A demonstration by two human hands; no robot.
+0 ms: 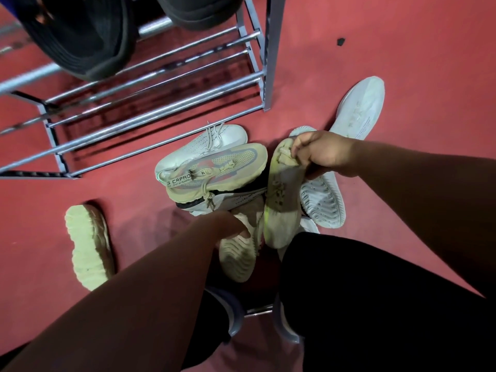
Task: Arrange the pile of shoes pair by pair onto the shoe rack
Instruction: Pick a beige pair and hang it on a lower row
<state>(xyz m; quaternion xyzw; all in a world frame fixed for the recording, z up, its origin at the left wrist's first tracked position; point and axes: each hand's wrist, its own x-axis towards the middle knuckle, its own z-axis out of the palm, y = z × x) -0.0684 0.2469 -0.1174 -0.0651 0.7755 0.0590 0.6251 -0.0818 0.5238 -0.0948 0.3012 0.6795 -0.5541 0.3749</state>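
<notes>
A pile of pale sneakers lies on the red floor in front of the metal shoe rack [161, 103]. My right hand [319, 154] grips a beige knit sneaker [281, 200] by its laced top, toe pointing down toward me. My left hand [228, 224] reaches into the pile and curls round a cream sneaker [239, 256] lying sole up; its fingers are partly hidden. A beige sneaker with printed lettering [214, 173] rests on top of the pile, over a white perforated one [204, 146].
Two black shoes [80, 36] sit on the rack's upper tier. A cream sneaker [90, 245] lies sole up alone at left. A white sneaker [359, 108] and a white sole-up one [322, 202] lie at right. My dark-clothed legs [362, 304] fill the bottom.
</notes>
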